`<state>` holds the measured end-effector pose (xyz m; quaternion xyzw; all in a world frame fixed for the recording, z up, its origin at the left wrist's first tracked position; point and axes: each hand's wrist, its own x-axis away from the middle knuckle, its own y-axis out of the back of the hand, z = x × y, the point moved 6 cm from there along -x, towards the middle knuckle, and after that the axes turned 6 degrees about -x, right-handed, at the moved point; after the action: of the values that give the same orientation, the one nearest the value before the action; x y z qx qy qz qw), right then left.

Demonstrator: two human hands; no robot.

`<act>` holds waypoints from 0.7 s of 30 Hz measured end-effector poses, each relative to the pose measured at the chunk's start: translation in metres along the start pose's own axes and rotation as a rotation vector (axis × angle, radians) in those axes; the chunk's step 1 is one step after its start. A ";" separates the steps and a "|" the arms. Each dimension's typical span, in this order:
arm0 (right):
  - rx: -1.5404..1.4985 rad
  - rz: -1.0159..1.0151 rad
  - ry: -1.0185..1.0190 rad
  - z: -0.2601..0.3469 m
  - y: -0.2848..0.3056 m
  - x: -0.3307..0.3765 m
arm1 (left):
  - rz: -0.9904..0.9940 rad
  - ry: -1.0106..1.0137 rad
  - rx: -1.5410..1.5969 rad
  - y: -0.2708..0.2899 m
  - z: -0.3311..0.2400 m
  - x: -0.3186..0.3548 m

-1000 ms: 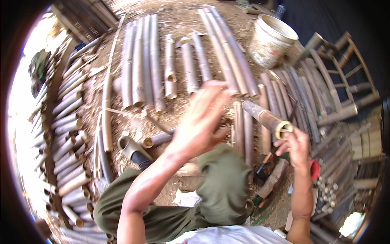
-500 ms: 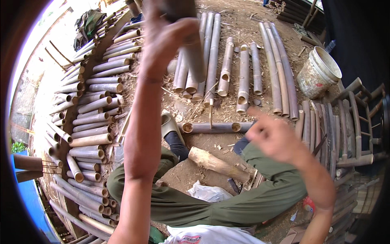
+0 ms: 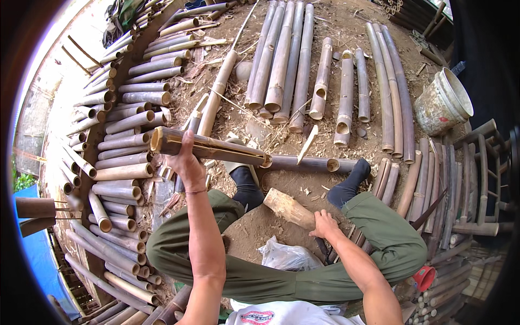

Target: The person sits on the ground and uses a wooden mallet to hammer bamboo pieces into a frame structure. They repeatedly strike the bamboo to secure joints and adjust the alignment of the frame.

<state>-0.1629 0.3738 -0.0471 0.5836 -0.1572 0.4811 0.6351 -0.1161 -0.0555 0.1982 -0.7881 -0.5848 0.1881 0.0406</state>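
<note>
Lowered since half a second ago: the left hand (image 3: 188, 165), then raised near the upper edge with a dark bamboo piece, is now found beyond the left knee; the right hand (image 3: 326, 225), then blurred in the air above the right thigh, has been brought down to the wooden block (image 3: 288, 208). Left forearm is extended forward, nearly upright in view, with the fingers closed around a split bamboo tube (image 3: 230, 150) from below and the thumb pointed up along its near side. Tube is held slanting, its left end higher in view, its right end overlapping the bamboo tube lying on the ground (image 3: 303, 163), which was seen uncovered before; contact between the two cannot be told. Right forearm is angled inward from the lower right; the fingers are laid over the right end of the block, but how firmly they are closed cannot be told. Beneath the block, a crumpled plastic bag (image 3: 290, 255) is seen between the legs. Socked feet (image 3: 349, 184) are placed near the lying tube.
</note>
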 end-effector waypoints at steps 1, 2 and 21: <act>-0.003 0.007 -0.006 0.001 0.003 0.001 | 0.009 0.019 0.001 0.003 0.011 0.000; -0.009 0.016 -0.011 0.000 0.003 0.000 | 0.000 0.020 0.010 0.001 0.015 0.003; -0.178 0.040 0.064 -0.006 0.031 0.014 | 0.158 -0.018 -0.211 -0.049 0.041 0.061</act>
<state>-0.1829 0.3805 -0.0192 0.5058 -0.1906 0.4962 0.6794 -0.1601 0.0109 0.1586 -0.8299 -0.5376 0.1354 -0.0628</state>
